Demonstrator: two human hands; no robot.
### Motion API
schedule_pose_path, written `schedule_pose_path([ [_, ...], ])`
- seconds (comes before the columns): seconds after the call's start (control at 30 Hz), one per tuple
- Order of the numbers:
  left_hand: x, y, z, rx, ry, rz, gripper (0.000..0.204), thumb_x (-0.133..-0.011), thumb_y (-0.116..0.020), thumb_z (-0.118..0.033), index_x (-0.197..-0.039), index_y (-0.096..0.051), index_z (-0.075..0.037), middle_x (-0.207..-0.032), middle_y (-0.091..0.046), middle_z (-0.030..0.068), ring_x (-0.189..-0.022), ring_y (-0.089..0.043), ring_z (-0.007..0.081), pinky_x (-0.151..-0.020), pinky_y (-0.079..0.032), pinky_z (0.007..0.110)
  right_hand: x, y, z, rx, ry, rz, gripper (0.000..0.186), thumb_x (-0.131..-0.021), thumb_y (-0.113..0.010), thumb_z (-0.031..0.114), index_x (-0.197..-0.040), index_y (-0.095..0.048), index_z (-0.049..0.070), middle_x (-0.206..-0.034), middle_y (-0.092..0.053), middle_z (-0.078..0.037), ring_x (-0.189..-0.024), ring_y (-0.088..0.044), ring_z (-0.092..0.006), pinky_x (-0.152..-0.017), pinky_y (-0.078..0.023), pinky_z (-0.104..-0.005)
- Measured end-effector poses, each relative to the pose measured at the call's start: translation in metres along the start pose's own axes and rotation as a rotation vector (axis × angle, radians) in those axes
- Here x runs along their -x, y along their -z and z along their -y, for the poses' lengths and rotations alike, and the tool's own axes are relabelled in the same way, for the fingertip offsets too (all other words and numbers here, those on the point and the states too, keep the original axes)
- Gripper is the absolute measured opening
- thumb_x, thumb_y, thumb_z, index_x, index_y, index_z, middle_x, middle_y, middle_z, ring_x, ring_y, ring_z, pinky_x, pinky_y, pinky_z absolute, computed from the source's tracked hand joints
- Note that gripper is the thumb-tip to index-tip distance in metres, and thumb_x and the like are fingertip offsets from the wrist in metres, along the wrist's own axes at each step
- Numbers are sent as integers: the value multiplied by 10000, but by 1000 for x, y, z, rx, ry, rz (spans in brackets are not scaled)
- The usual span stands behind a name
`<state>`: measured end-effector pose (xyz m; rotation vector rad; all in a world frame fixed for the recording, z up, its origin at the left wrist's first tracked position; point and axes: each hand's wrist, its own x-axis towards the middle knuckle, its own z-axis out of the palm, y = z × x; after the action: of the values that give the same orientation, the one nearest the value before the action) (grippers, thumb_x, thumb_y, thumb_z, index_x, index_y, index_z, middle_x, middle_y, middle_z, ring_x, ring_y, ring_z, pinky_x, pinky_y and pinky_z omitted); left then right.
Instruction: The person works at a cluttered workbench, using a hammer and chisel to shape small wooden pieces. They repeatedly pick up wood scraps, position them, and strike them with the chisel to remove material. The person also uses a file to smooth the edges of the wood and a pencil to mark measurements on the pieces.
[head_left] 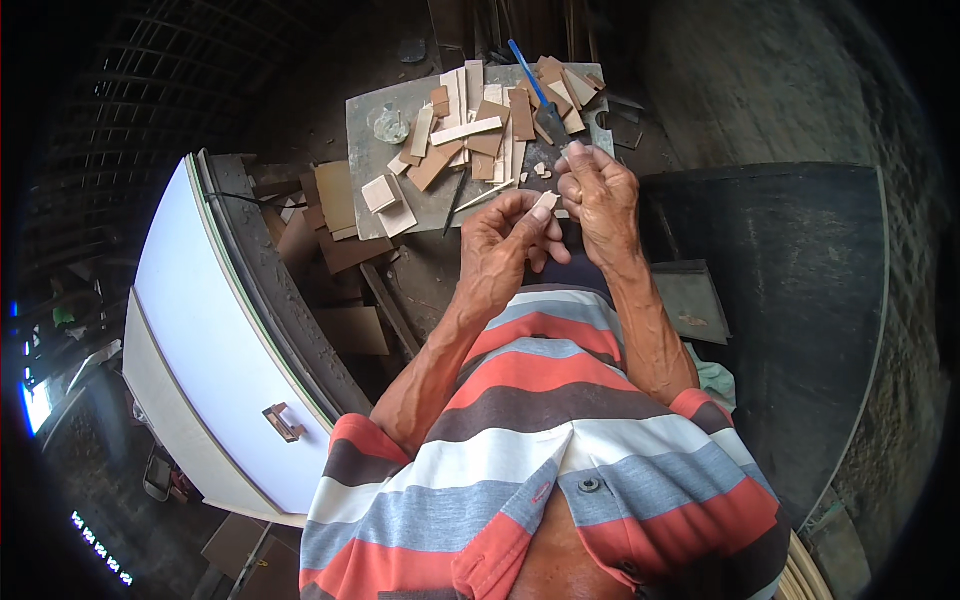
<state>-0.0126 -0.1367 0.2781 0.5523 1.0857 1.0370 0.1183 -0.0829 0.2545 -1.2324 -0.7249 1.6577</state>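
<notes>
In front of my body, my left hand (pixel 515 232) pinches a small pale wood chip (pixel 547 202) between thumb and fingers. One end of the chip looks ragged. Close on its right, my right hand (pixel 600 195) is raised with thumb and forefinger pressed together; what they hold, if anything, is too small to make out. Just beyond those fingertips lies a tool with a long blue handle (pixel 528 72) and a dark, wide end, resting on wood scraps. Tiny wood bits (pixel 541 169) are scattered on the board near my hands.
Thin pale and brown wood strips (pixel 470 130) pile up on a worn board (pixel 368 160), beside a glass dish (pixel 390 126), small stacked blocks (pixel 381 194) and a dark thin stick (pixel 455 203). A white panel (pixel 215 340) stands left, a dark panel (pixel 780 270) right.
</notes>
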Motion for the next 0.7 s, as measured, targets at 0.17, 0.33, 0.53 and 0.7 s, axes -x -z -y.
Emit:
schedule_pose_path([
  [0.17,-9,9,7,-23,-54,-47,161,-959,-617,-133,-1029,-652,8,-774,-639,51,-607,-584,106,-544,-407,210,17,27,10,36,-93,97,287,-1010,-550,288,-845,-598,58,-641,-460,61,-509,-348,6,-427,-235,-166],
  [0.33,-10,6,10,-183,-127,-123,151,-945,-633,-116,-1014,-668,13,-755,-621,24,-610,-545,81,-544,-392,213,31,29,16,194,-101,233,279,-1000,-569,267,-816,-615,63,-628,-443,71,-502,-314,17,-425,-202,-173],
  [0.53,-7,3,10,-386,-207,-235,81,-903,-633,-56,-936,-680,1,-721,-630,-2,-614,-530,56,-568,-426,223,32,22,10,256,-67,225,308,-995,-568,243,-779,-618,29,-617,-466,54,-511,-351,-10,-452,-253,-198],
  [0.7,-5,8,13,-513,-375,-245,45,-885,-652,-31,-913,-666,1,-696,-622,24,-601,-539,82,-570,-438,248,31,23,11,225,-131,234,322,-994,-559,228,-744,-599,29,-631,-476,43,-515,-354,-18,-453,-266,-200],
])
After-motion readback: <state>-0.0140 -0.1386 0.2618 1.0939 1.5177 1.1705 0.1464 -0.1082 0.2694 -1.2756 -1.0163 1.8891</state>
